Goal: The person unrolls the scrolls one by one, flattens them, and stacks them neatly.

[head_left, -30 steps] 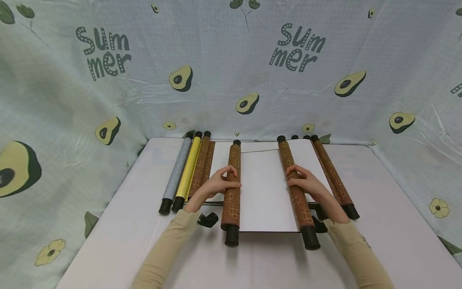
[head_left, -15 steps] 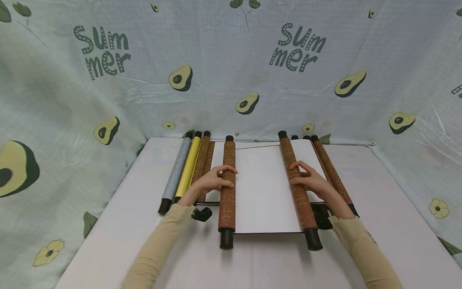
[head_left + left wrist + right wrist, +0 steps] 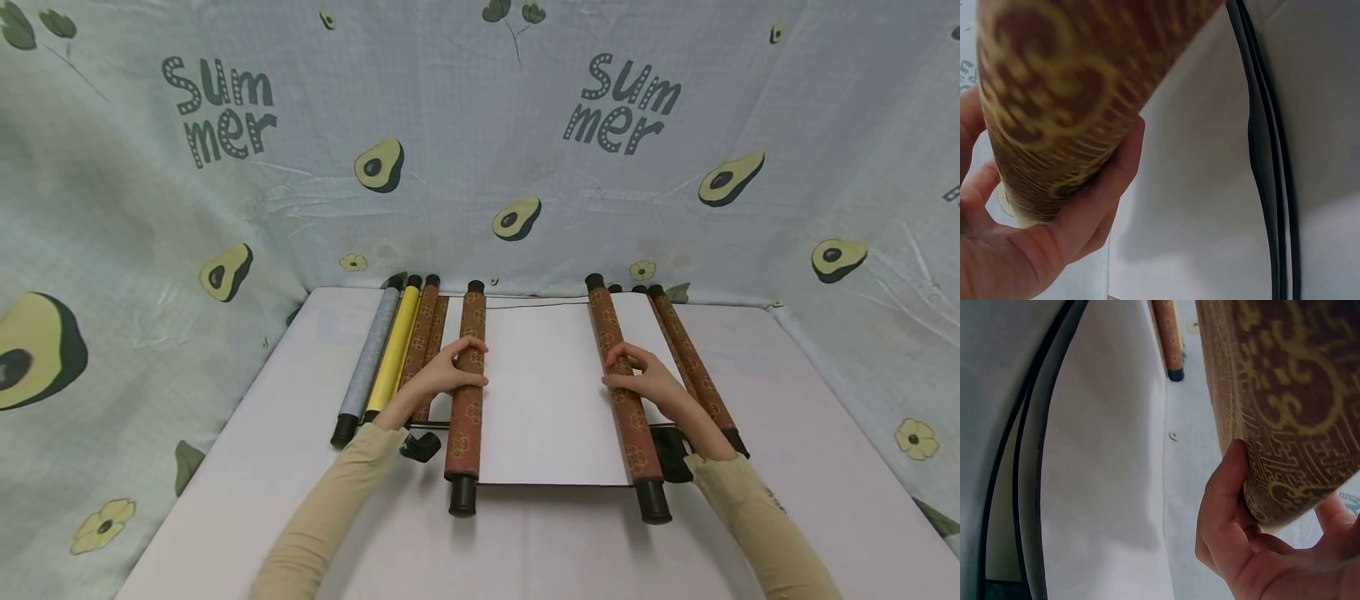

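Observation:
A hanging scroll with brown, gold-patterned backing is partly unrolled, its white sheet point(image 3: 551, 392) stretched between two rolls with black end knobs. My left hand point(image 3: 437, 377) grips the left roll point(image 3: 465, 429) near its middle, thumb and fingers around it. On the other side, my right hand point(image 3: 654, 385) grips the right roll point(image 3: 634, 433) the same way. The wrist views show each roll up close, with the left hand's fingers point(image 3: 1094, 206) and the right hand's fingers point(image 3: 1225, 506) curled about it. A shadow falls on the table below the sheet's near edge.
Behind and left lie a grey roll point(image 3: 371, 358), a yellow roll point(image 3: 393, 350) and brown rolls point(image 3: 418, 346). Another brown roll point(image 3: 697, 371) lies to the right. Black objects point(image 3: 420, 447) sit near both wrists. Avocado-printed cloth point(image 3: 450, 108) hangs behind the white table point(image 3: 262, 467).
My left hand and its roll have moved left; the right hand and roll have shifted slightly right. The white stretch between the rolls is wider.

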Demonstrator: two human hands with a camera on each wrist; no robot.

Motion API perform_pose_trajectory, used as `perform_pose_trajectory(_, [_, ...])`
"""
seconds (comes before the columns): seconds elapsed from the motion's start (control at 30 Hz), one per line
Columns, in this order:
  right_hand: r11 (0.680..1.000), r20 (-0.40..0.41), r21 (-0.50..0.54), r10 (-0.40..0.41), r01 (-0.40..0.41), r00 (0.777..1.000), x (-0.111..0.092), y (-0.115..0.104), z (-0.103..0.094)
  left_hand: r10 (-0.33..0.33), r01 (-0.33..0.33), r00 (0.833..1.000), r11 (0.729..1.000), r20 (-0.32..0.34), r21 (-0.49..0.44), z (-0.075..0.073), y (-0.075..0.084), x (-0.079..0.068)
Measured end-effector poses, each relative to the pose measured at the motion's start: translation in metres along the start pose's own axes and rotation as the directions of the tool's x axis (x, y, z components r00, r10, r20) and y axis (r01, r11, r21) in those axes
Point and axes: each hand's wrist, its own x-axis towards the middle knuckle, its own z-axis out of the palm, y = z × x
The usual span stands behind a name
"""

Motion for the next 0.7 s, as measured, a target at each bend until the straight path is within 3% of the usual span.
perform_pose_trajectory(0.33, [0.998, -0.014, -0.06, -0.022, 0.021, 1.0, -0.003, 0.003, -0.003, 0.102, -0.107, 0.994, 0.984, 0.042, 0.142, -0.003, 0.003, -0.005])
perform_pose_trajectory(0.53, [0.99, -0.04, -0.137, -0.043, 0.037, 0.998, -0.007, 0.006, -0.007, 0.13, -0.129, 0.991, 0.969, 0.005, 0.209, -0.005, 0.0, -0.004])
perform_pose_trajectory(0.7, [0.983, -0.036, -0.178, -0.057, 0.05, 0.998, -0.014, -0.004, -0.007, 0.139, -0.138, 0.99, 0.968, 0.01, 0.209, -0.006, 0.003, -0.004])
